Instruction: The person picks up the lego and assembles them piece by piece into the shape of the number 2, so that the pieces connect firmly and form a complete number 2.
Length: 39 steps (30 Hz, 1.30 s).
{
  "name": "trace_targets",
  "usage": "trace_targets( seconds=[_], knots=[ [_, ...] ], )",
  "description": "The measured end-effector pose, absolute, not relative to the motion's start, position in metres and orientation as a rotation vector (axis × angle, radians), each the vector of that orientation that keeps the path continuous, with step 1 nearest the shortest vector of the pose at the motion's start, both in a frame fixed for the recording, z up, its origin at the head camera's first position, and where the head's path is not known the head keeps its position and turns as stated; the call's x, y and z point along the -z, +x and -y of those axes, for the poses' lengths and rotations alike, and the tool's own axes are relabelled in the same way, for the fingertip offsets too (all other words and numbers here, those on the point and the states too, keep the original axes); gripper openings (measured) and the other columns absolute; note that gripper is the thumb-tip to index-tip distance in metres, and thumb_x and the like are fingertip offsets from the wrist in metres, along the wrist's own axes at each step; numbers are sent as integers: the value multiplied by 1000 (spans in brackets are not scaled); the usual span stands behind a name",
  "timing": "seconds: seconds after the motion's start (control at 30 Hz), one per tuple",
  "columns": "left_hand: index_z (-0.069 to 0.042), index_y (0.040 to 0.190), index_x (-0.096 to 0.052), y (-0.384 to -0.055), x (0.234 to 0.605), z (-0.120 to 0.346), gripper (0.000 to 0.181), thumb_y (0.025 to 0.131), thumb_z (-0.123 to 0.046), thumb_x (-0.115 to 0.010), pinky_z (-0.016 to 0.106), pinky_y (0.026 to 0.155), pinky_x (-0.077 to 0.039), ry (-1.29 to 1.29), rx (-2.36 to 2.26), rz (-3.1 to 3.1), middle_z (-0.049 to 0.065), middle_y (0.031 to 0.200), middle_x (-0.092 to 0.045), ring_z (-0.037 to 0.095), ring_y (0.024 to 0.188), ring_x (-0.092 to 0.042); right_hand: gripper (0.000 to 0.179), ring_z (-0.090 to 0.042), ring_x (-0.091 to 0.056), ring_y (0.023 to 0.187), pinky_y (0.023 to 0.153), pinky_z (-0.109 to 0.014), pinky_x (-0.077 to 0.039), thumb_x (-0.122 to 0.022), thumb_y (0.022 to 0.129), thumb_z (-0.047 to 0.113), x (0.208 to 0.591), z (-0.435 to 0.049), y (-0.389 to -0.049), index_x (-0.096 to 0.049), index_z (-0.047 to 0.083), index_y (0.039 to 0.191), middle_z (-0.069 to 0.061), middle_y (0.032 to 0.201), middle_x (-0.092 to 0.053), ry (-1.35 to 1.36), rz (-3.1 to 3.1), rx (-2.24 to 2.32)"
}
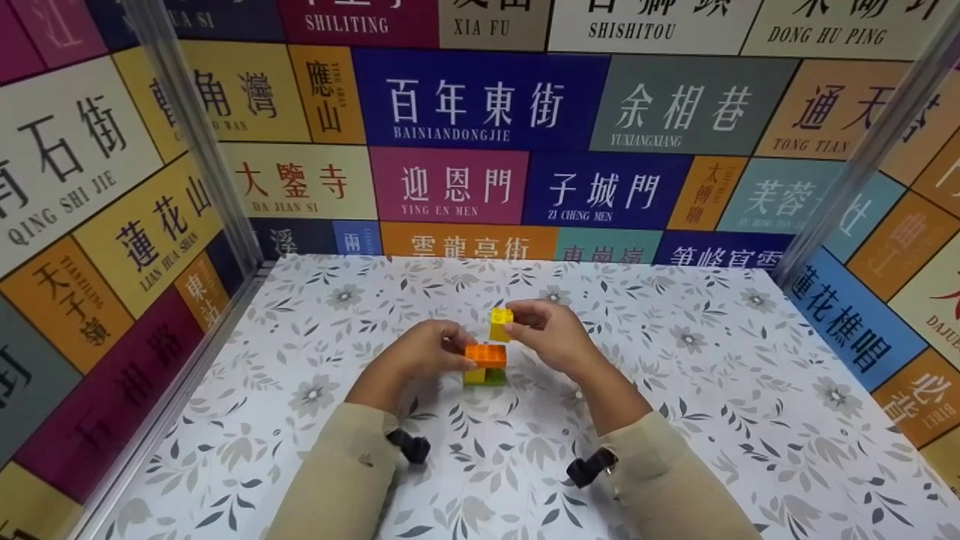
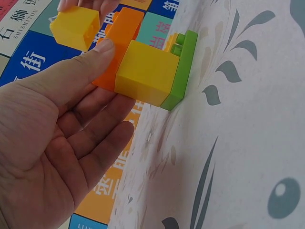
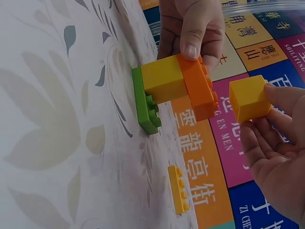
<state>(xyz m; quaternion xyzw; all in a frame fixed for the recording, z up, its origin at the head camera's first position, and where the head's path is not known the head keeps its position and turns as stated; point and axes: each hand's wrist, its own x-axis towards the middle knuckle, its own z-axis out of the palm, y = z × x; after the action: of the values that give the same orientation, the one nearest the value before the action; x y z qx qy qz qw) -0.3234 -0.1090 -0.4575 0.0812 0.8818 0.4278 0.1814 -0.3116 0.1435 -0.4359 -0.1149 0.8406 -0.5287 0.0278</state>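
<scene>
A small stack of toy building bricks stands on the table: a green brick (image 3: pixel 147 112) at the bottom, a yellow brick (image 2: pixel 147 71) on one end of it, an orange brick (image 1: pixel 486 355) across the top. One end of the orange brick juts out over bare green studs. My left hand (image 1: pixel 429 349) pinches the orange brick, thumb on its near side. Above and just right of the stack, my right hand (image 1: pixel 553 334) holds a second yellow brick (image 3: pixel 249 98) between thumb and fingers, apart from the orange studs.
A thin yellow-orange brick (image 3: pixel 178 190) lies on the table beyond the stack. The tabletop (image 1: pixel 315 480) has a floral cover. Colourful sign-patterned panels (image 1: pixel 480 97) rise behind and at both sides, with clear upright edges at the corners.
</scene>
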Motion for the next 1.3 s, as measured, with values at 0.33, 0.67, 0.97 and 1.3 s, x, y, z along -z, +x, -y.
trace_targets(
  seconds=[0.33, 0.67, 0.97, 1.3],
  knots=[
    [-31, 105, -77, -323, 457, 110, 24, 86, -29, -92, 43, 111, -53, 206, -1220, -2470, -6, 113, -74, 20, 112, -68, 39, -21, -72, 118, 105, -39, -60, -79, 99, 26, 446, -142, -302, -72, 16, 137, -6, 130, -75, -319, -2544, 1665],
    [-29, 103, -78, -323, 458, 110, 23, 86, -25, -92, 44, 111, -53, 235, -1238, -2482, -5, 112, -75, 21, 111, -68, 40, -22, -72, 117, 102, -37, -61, -78, 99, 23, 449, -141, -299, -71, 13, 138, -6, 131, -75, -383, -2574, 1613],
    [-30, 104, -78, -323, 460, 111, 22, 87, -29, -91, 43, 108, -55, 284, -1228, -2509, -6, 111, -75, 20, 109, -68, 40, -24, -72, 116, 100, -35, -61, -78, 99, 24, 454, -139, -299, -72, 10, 136, -10, 130, -76, -437, -2564, 1636],
    [-31, 104, -77, -321, 458, 110, 23, 86, -32, -92, 42, 108, -55, 252, -1224, -2495, -7, 111, -74, 20, 109, -68, 37, -20, -73, 113, 101, -39, -60, -76, 101, 26, 455, -138, -300, -73, 12, 135, -5, 128, -77, -399, -2592, 1616]
  ],
)
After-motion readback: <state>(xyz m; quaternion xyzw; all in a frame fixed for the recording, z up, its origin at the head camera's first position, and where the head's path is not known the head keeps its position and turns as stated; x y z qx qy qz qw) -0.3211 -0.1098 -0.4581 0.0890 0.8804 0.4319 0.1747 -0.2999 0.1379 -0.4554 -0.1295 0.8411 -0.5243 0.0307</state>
